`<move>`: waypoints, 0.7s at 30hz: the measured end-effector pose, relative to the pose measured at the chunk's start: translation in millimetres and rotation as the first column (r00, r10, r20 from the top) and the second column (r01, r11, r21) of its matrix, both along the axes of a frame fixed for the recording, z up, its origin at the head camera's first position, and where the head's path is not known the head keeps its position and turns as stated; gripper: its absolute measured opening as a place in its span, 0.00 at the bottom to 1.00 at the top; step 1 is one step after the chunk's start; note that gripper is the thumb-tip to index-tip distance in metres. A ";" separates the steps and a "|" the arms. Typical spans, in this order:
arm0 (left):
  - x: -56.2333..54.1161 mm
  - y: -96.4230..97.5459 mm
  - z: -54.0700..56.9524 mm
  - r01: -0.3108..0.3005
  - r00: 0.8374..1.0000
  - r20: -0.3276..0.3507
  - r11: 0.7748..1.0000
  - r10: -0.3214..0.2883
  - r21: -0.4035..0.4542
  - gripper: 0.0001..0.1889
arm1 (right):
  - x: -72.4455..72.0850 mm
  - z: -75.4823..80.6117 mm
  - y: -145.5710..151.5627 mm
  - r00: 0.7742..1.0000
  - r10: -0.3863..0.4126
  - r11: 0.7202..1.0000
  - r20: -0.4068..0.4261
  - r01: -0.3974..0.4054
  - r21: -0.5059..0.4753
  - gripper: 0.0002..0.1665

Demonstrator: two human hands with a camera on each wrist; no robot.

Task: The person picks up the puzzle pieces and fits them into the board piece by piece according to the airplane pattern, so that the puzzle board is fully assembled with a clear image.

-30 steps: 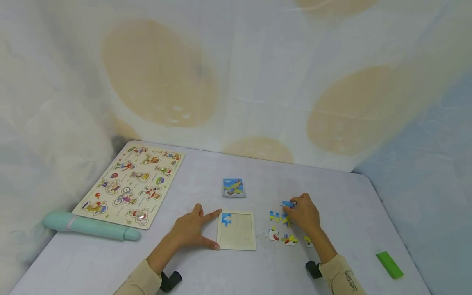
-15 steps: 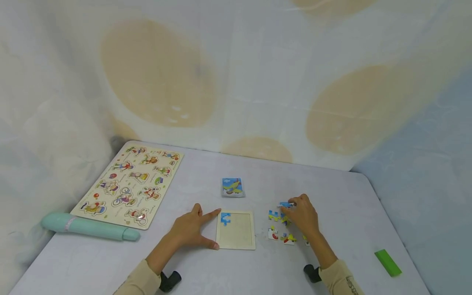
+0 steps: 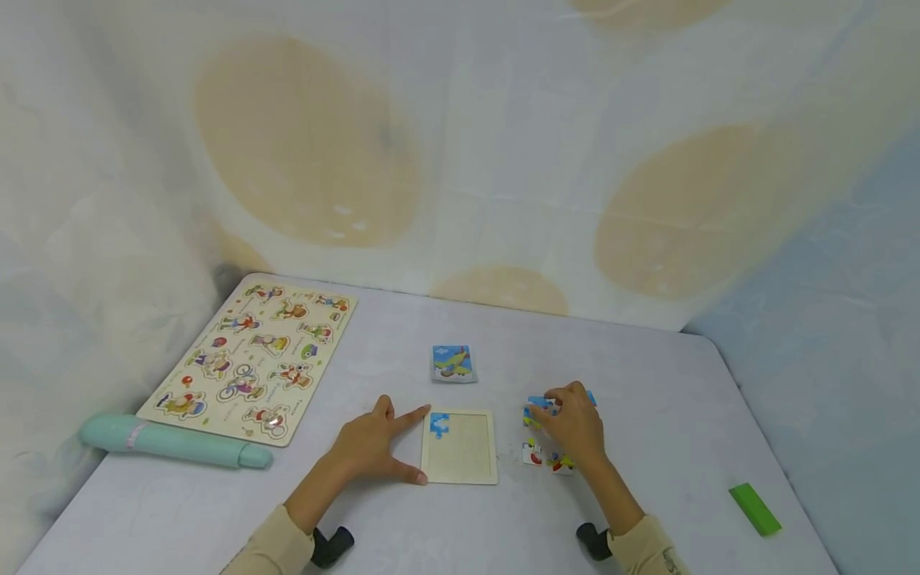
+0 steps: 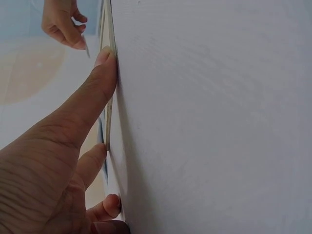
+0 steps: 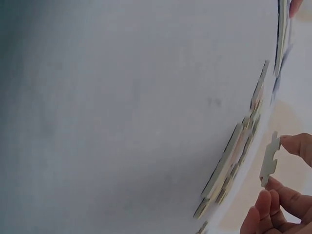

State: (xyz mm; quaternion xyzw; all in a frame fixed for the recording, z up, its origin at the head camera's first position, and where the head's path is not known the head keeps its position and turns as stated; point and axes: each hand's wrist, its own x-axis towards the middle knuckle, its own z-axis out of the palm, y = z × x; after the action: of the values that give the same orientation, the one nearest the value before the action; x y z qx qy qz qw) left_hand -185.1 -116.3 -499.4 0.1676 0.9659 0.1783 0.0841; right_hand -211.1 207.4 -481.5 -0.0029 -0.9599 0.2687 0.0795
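My left hand (image 3: 366, 444) rests by the left side of a small square wooden puzzle tray (image 3: 460, 480). Its index finger and thumb are spread straight, touching the tray's upper and lower left corners. One blue puzzle piece (image 3: 439, 425) lies in the tray's upper left corner. Over the loose pieces to the right, my right hand (image 3: 577, 423) pinches a jigsaw piece (image 5: 269, 163) between thumb and index finger. The right wrist view shows that piece raised off the table. Loose pieces (image 3: 532, 454) lie under and beside this hand, some partly hidden by it.
A picture card (image 3: 454, 364) with a yellow plane lies behind the tray. A large board of cartoon figures (image 3: 237, 367) and a mint-green tube-shaped item (image 3: 180, 442) are at left. A green block (image 3: 755, 509) lies near the right table edge.
My right hand has moved left with a puzzle piece lifted between its fingers. The left hand stays at the tray's edge.
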 end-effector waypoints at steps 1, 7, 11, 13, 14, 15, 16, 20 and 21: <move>0.0 0.0 0.2 0.001 1.000 0.001 1.000 -0.001 0.001 0.54 | 0.7 -0.4 -1.5 1.000 0.002 1.000 -0.003 -0.002 -0.002 0.25; -1.0 -0.2 1.4 -0.004 1.000 0.010 1.000 0.003 0.006 0.53 | 4.3 1.4 -13.1 1.000 0.008 1.000 -0.026 -0.009 -0.029 0.23; -0.9 -0.3 2.0 -0.007 1.000 0.006 1.000 0.007 0.006 0.53 | 7.3 3.7 -22.6 0.999 0.020 0.999 -0.030 -0.021 -0.029 0.22; -0.8 -0.4 2.0 -0.006 1.000 0.004 1.000 0.006 0.008 0.53 | 9.1 5.1 -27.8 0.999 0.026 0.999 -0.029 -0.027 -0.034 0.22; -0.7 -0.5 1.6 -0.006 1.000 0.002 1.000 0.006 0.009 0.53 | 10.2 5.8 -30.4 0.999 0.029 0.999 -0.029 -0.030 -0.038 0.22; -0.5 -0.5 1.8 -0.006 1.000 0.002 1.000 0.006 0.011 0.53 | 11.1 6.4 -33.1 0.999 0.030 0.999 -0.029 -0.032 -0.044 0.22; -0.3 -0.5 2.1 -0.006 1.000 0.002 1.000 0.006 0.013 0.53 | 12.1 6.9 -35.6 0.999 0.033 0.998 -0.028 -0.034 -0.048 0.22; 0.1 -0.2 2.9 -0.005 1.000 0.002 1.000 0.005 0.018 0.53 | 16.0 7.8 -44.7 0.999 0.035 0.998 -0.018 -0.036 -0.052 0.21; 0.1 0.0 2.9 -0.005 1.000 0.002 1.000 0.005 0.019 0.53 | 16.8 7.7 -46.5 0.999 0.036 0.998 -0.016 -0.036 -0.052 0.21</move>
State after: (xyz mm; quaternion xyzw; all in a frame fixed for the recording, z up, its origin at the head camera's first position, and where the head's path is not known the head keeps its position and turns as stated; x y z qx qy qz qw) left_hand -185.0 -116.3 -496.5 0.1658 0.9645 0.1880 0.0832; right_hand -194.3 160.8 -473.8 0.0144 -0.9518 0.2951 0.0819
